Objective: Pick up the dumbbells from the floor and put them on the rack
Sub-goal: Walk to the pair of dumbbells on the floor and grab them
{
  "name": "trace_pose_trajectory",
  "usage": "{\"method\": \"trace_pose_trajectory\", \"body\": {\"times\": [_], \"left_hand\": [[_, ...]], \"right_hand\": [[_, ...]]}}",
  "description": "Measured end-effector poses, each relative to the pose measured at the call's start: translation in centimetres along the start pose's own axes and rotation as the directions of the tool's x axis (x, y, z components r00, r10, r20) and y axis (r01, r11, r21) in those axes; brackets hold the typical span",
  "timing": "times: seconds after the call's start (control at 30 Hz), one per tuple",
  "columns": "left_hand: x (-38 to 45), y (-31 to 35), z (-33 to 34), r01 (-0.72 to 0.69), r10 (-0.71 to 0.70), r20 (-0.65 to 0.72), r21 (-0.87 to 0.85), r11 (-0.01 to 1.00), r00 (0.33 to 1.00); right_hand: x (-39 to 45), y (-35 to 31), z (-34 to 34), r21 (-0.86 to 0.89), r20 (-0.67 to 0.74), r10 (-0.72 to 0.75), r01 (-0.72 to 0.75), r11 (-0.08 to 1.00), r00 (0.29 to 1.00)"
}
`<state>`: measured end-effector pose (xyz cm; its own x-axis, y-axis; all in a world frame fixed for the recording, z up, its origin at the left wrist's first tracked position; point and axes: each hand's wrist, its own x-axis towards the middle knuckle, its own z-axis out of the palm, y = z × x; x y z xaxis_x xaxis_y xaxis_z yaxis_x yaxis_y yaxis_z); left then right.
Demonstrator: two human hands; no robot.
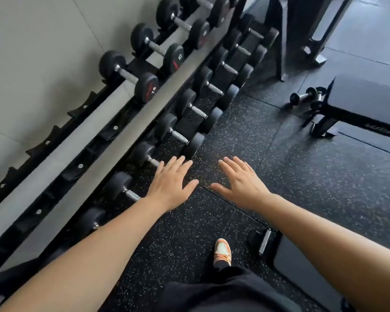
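A black dumbbell rack (113, 113) runs diagonally along the wall on the left, with several black dumbbells on its tiers. Two small dumbbells (306, 97) lie on the speckled floor at the right, beside a bench's foot. Another chrome dumbbell handle (264, 242) shows low on the floor, partly hidden under my right forearm. My left hand (170, 186) is stretched out flat, fingers apart, over the rack's lowest row. My right hand (242, 183) is also spread above the floor. Both hands hold nothing.
A black bench (367, 102) stands at the right and a second pad (302, 264) lies at the lower right. A machine's frame (279, 37) rises at the rack's far end. My orange shoe (222, 252) is on the rubber floor.
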<state>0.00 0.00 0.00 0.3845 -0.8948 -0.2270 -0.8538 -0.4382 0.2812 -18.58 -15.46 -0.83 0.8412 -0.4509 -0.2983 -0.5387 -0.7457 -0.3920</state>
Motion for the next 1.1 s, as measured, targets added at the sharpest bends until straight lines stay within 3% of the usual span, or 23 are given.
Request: {"method": "trace_pose_trajectory", "body": {"times": [0.4,1.1], "left_hand": [[11.9,5.5,1.0,-0.214,0.210,0.115,0.022,0.977,0.971],[42.0,5.7,-3.5,-0.535,0.521,0.213,0.007,0.845,0.826]], "right_hand": [[0.4,8.6,-1.9,0.107,-0.069,0.259,-0.251,0.962,0.964],[17.8,17.4,-10.7,0.184,-0.165,0.570,-0.543,0.820,0.805]]}}
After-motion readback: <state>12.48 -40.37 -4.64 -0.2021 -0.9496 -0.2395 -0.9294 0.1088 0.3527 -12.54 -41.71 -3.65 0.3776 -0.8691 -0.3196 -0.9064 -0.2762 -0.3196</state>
